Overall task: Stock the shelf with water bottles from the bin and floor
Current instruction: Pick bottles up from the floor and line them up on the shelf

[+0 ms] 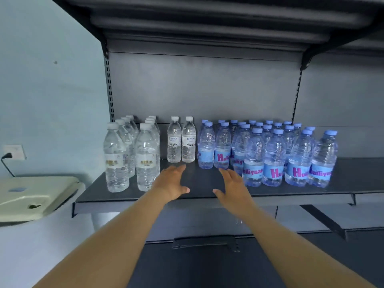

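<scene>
— Water bottles (255,150) already fill a good part of the shelf (199,181). How far along would you say this is?

— Well on, I judge, but not finished. Toward the right end stands a dense block of blue-capped bottles with blue labels, several rows deep from the back panel to near the front edge. Toward the left end two files of white-capped bottles (133,154) run from back to front. Between them a pair of white-capped bottles (181,140) stands alone near the back, touching each other, just beside the blue block.

— And what is left?

— The strip of shelf in front of that pair is bare right to the front edge, so that middle lane looks like the gap to fill. The far right end of the shelf is bare too.

— What are the hands doing?

— Both reach over the front edge into the bare lane. The left hand (173,182) lies with fingers stretched toward the pair, short of them. The right hand (233,185) is spread likewise, its fingertips close to the nearest blue bottles. Each grip is empty, fingers straight, holding nothing.

— Is there more stock to bring?

— I cannot tell. Neither bin nor floor supply shows here. Off the shelf's left end sits only a pale plastic lid (35,194), under a wall socket (14,152).
</scene>
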The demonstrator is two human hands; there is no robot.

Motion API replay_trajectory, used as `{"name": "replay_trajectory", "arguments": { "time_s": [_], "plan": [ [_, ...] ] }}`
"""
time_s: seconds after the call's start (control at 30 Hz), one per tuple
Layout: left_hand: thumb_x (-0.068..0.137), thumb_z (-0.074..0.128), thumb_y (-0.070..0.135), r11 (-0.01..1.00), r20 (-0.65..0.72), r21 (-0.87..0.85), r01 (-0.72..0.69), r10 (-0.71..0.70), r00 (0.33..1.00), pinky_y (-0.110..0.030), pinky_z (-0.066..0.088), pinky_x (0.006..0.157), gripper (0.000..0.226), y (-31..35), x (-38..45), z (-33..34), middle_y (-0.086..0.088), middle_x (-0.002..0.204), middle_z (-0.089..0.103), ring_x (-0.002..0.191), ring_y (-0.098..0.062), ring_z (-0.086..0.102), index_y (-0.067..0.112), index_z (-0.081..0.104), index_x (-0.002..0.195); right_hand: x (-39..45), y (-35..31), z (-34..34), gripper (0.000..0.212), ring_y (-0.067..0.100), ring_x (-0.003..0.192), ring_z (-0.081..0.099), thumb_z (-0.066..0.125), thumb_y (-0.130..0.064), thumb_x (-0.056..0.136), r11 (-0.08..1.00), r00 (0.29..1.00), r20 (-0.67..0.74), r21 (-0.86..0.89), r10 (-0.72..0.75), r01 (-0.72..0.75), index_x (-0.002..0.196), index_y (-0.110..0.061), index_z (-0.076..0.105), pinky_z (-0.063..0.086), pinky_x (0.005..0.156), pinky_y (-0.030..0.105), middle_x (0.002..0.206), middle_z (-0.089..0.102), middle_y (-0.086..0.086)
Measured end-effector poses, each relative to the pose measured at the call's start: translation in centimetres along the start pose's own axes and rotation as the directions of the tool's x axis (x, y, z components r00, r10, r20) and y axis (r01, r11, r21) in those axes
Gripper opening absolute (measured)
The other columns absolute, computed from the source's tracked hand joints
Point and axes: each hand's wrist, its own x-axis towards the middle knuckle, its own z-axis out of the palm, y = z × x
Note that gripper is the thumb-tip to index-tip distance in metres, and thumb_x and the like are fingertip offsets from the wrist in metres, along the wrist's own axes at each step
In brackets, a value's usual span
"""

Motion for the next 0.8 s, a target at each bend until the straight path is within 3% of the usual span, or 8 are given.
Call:
{"name": "replay_trajectory", "arguments": {
  "time_s": [0.23, 0.47, 0.63, 0.8],
  "plan": [
    [0.085, 0.064, 0.036, 0.995, 0.022, 0.082, -0.05, 0.048, 0.999, -0.037, 0.028, 0.112, 0.082, -2.2, -10.0, -0.2, -0.007, 0.153, 0.024, 0.141, -0.024, 0.023, 0.024, 0.015, 0.15, -8.9, -3.7, 1.0, 0.072, 0.024, 0.146, 0.002, 0.05, -0.039, 0.093, 0.996, 0.995, 0.101, -0.085, 0.027, -0.018, 0.15, -0.022, 0.01, 0.016, 0.117, 0.037, 0.158, 0.009, 0.007],
    [0.084, 0.065, 0.037, 0.991, 0.077, 0.135, 0.012, -0.022, 0.997, -0.041, 0.029, 0.111, 0.08, -8.6, -18.0, 5.1, -0.005, 0.15, 0.029, 0.142, -0.025, 0.019, 0.024, 0.018, 0.148, -17.2, -5.9, 8.1, 0.075, 0.021, 0.147, 0.0, 0.051, -0.048, 0.091, 0.994, 0.962, 0.274, -0.103, 0.009, 0.021, 0.15, -0.025, 0.01, 0.014, 0.119, 0.042, 0.158, 0.007, 0.002],
    [0.084, 0.064, 0.037, 0.986, 0.229, 0.096, 0.139, -0.158, 0.961, -0.039, 0.029, 0.112, 0.081, -15.2, -24.2, 13.3, -0.004, 0.151, 0.027, 0.142, -0.024, 0.019, 0.023, 0.017, 0.149, -22.3, -7.0, 17.6, 0.071, 0.021, 0.146, 0.004, 0.053, -0.042, 0.091, 1.0, 0.913, 0.408, -0.017, -0.012, 0.021, 0.148, -0.025, 0.016, 0.016, 0.117, 0.042, 0.158, 0.008, 0.001],
    [0.082, 0.065, 0.038, 0.925, 0.363, 0.072, 0.374, -0.374, 0.854, -0.038, 0.03, 0.109, 0.08, -22.1, -31.1, 22.4, -0.004, 0.15, 0.028, 0.14, -0.024, 0.023, 0.026, 0.02, 0.147, -27.7, -6.3, 28.2, 0.071, 0.025, 0.144, 0.016, 0.057, -0.044, 0.088, 0.998, 0.825, 0.561, 0.038, -0.068, 0.057, 0.146, -0.019, 0.024, 0.023, 0.115, 0.037, 0.154, 0.019, 0.007]
  ]
}}
